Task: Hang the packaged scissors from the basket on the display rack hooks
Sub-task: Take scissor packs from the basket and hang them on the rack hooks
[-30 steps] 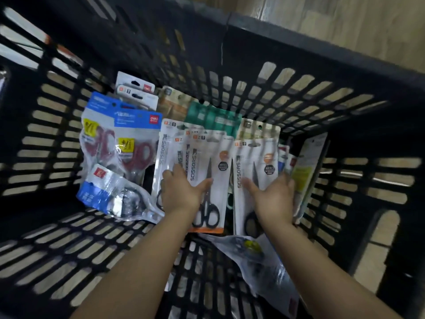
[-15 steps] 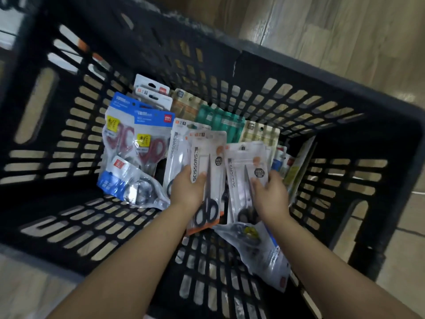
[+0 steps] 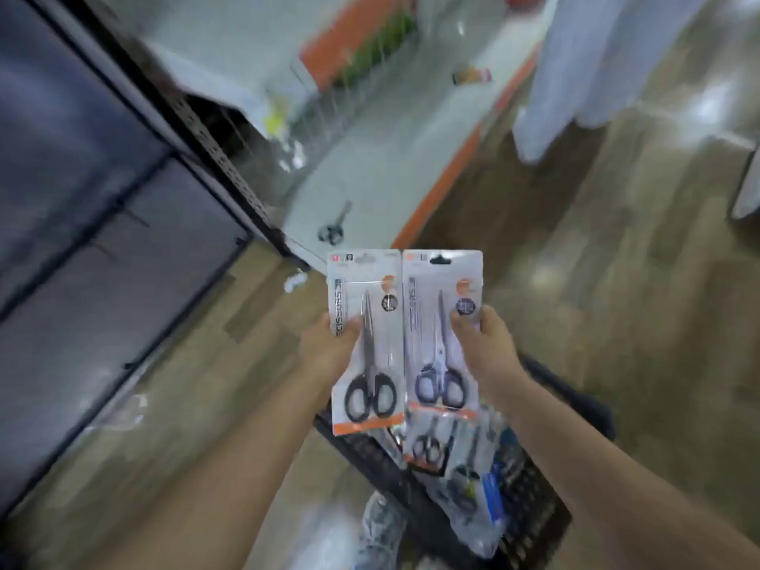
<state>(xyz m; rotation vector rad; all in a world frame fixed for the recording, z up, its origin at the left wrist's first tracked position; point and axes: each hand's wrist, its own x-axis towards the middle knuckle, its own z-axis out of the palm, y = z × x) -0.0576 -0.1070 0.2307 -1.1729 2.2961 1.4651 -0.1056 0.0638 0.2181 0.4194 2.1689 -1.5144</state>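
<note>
Lifted from the basket (image 3: 530,487), each hand (left (image 3: 329,347), right (image 3: 485,343)) pinches a scissors pack.

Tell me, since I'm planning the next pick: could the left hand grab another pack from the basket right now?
Probably not: the left hand already grips a scissors pack, and it is raised above the basket.

Wood-plank floor (image 3: 617,281) ran underfoot, glossy with pale light patches. Left of it stood a dark cabinet (image 3: 82,178) with black framing. Beyond the cabinet lay a pale shelf base (image 3: 370,158) edged in orange. White fabric (image 3: 596,67) hung right of that base. View blurred.
</note>
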